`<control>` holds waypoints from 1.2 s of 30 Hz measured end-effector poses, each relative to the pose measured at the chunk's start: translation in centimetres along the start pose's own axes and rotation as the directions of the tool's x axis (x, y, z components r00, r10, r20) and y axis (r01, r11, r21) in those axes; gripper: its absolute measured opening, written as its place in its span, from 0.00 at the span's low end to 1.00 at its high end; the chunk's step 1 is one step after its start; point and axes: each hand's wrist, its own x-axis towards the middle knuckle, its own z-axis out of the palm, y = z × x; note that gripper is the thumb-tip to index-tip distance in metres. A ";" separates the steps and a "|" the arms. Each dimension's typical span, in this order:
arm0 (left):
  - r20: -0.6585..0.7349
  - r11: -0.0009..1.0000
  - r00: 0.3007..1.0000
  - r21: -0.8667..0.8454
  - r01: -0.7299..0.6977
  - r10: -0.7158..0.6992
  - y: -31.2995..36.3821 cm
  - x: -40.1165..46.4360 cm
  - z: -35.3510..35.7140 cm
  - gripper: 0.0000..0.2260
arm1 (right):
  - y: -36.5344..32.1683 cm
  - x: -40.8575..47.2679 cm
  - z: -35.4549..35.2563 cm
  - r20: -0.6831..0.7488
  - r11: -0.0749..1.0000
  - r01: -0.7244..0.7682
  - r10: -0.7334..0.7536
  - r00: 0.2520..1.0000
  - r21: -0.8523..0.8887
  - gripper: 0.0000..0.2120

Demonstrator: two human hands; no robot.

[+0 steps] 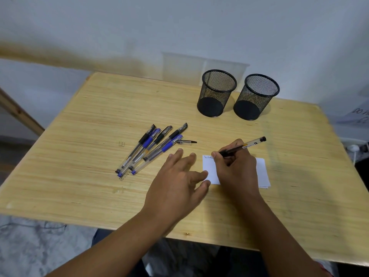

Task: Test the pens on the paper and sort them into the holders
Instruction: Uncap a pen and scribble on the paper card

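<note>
My right hand (pixel 235 168) grips a black pen (pixel 250 144) with its tip on the top left corner of a small white paper (pixel 262 172), where a short scribble shows. My left hand (pixel 179 176) lies flat with fingers spread, its fingertips on the paper's left edge. A bunch of several black and blue pens (pixel 151 148) lies to the left of the hands. A loose pen cap (pixel 186 142) rests just right of the bunch. Two black mesh holders, one on the left (pixel 216 92) and one on the right (pixel 255 96), stand at the back; I see no pens inside them.
The wooden table (pixel 89 120) has its near edge just below my forearms. A white wall runs behind the holders. A wooden beam (pixel 18 112) slants at the far left. A sheet with handwriting (pixel 359 116) lies off the table's right side.
</note>
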 end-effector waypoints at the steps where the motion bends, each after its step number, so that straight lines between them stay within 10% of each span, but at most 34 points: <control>1: 0.004 1.000 1.000 -0.002 0.002 -0.002 0.0 0.0 0.0 0.14 | 0.0 0.0 0.0 0.003 1.000 0.002 -0.002 1.000 -0.002 0.17; 36: -0.017 1.000 1.000 -0.020 -0.009 0.008 -0.1 0.0 0.3 0.13 | 0.3 0.2 -0.2 -0.109 0.989 -0.142 0.147 0.983 0.047 0.06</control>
